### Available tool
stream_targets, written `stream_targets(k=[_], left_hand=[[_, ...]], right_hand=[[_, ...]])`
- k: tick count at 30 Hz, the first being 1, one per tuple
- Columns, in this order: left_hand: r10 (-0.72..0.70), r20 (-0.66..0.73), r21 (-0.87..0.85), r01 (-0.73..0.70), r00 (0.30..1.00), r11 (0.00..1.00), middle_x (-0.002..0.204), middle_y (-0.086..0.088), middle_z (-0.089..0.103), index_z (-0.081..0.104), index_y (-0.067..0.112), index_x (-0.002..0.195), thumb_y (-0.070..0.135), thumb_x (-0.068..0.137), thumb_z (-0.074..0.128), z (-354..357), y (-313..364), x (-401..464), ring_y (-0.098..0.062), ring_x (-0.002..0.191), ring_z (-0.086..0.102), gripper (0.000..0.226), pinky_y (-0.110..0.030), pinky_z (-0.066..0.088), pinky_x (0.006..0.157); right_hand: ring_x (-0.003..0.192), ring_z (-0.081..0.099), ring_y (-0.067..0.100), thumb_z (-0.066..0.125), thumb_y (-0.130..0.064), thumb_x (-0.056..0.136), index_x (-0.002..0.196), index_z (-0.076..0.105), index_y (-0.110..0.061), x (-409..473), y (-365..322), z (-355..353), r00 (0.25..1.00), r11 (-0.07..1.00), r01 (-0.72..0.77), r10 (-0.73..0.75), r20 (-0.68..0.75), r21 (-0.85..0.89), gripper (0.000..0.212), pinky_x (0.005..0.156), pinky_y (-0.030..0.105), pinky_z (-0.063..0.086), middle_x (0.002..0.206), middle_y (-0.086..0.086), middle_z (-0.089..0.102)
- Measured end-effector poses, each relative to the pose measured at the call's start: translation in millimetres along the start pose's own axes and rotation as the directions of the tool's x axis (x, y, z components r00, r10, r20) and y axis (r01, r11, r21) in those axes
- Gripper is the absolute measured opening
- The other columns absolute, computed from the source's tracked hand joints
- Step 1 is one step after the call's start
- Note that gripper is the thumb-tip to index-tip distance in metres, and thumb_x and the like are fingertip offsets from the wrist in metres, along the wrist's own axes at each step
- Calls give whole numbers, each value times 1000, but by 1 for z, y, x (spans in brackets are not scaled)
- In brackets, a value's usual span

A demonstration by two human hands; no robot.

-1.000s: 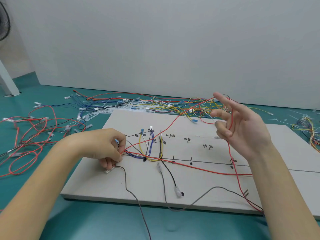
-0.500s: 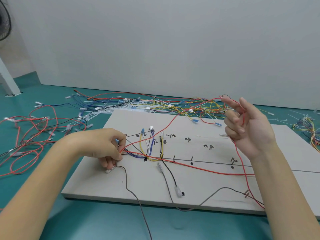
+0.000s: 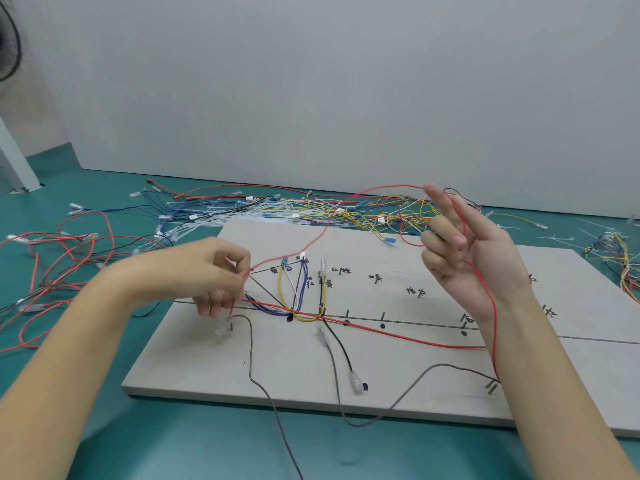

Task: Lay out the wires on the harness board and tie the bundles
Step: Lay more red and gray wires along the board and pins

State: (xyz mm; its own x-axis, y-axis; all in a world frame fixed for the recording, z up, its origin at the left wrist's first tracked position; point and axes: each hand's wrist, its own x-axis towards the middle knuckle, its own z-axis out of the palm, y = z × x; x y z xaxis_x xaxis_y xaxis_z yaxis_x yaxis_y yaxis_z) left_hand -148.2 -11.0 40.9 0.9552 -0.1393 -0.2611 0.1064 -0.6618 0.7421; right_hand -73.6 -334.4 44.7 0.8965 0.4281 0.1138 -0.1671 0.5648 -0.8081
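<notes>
Since a second ago my right hand (image 3: 478, 268) has drifted a little further right and turned its palm more toward me, and the red wire (image 3: 398, 332) now runs between its raised fingers and down across the palm; my left hand (image 3: 211, 271) has barely shifted. That left hand is curled, thumb and forefinger pinching the red wire near its end at the left side of the harness board (image 3: 346, 362), just above a small clear connector (image 3: 220, 330) that lies by a pin. The right hand is half open: index finger straight up, the others bent, the wire hooked loosely through them rather than gripped hard, though motion blur leaves me unsure which fingers actually bear on it. From the left pinch one run of the red wire lies flat along the drawn trunk line, left to right, crossing the yellow loop (image 3: 282, 296) and the blue wires (image 3: 304, 285) already laid, and passes behind my right wrist; a second run arcs up through the air to the right fingers. So the slack sits on the right, high above the board, and the wire's long axis follows the trunk line. I judge the right hand, being nearer the twin pins (image 3: 491, 388) at the near right edge, must bring the slack down there while the left keeps the end anchored.
</notes>
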Motion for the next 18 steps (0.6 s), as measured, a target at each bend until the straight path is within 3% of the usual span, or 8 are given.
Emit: stream_targets(k=[2,4,7,9,11,14,18], left_hand=[[110,-26,-158,-113,994,981,65,-6,59,52,14,67,18,65,67,-4,3,-4,-18,53,53,16,-27,44,46],[230,31,-341,-206,973,917,70,-8,60,55,14,68,25,64,75,-3,7,-4,-18,57,52,23,-26,45,49],[364,166,-502,-239,917,831,75,-11,63,61,15,71,42,73,78,10,15,0,-20,61,57,31,-23,49,58],[389,180,-533,-242,904,811,75,-9,65,63,17,71,40,75,76,25,21,4,-19,61,57,27,-22,49,59],[370,109,-507,-268,923,819,73,-7,65,63,19,71,35,73,74,39,26,8,-17,59,56,20,-22,48,57],[355,-48,-471,-335,934,816,62,-2,57,62,20,69,38,68,75,49,29,12,-14,52,49,22,-21,44,54],[393,14,-469,-341,919,815,67,0,62,69,24,72,44,70,72,61,34,10,-9,52,51,20,-19,44,53]], right_hand=[[48,13,9,43,-32,100,108,66,-15,2,3,11,1000,998,-3,4,-17,55,30,41,20,15,44,-8,26],[51,12,10,43,-36,99,89,69,-13,4,6,23,1000,990,-4,6,-17,142,36,44,20,16,43,-8,23],[53,14,12,42,-36,98,62,60,-14,8,11,42,1000,969,3,0,-10,247,45,48,22,23,44,-5,23],[52,19,13,38,-31,99,54,56,-15,11,17,55,1000,971,7,-2,-21,240,51,50,24,25,47,-4,26],[51,23,13,35,-31,100,54,60,-14,14,24,68,999,984,-1,9,-45,176,55,51,24,26,50,-3,29],[54,27,11,32,-33,101,71,67,-13,16,32,84,998,998,-27,31,-62,61,50,54,26,23,57,-3,37],[59,31,9,29,-34,102,97,67,-18,16,36,97,999,994,-49,48,-6,-96,41,57,25,22,69,-6,48]])
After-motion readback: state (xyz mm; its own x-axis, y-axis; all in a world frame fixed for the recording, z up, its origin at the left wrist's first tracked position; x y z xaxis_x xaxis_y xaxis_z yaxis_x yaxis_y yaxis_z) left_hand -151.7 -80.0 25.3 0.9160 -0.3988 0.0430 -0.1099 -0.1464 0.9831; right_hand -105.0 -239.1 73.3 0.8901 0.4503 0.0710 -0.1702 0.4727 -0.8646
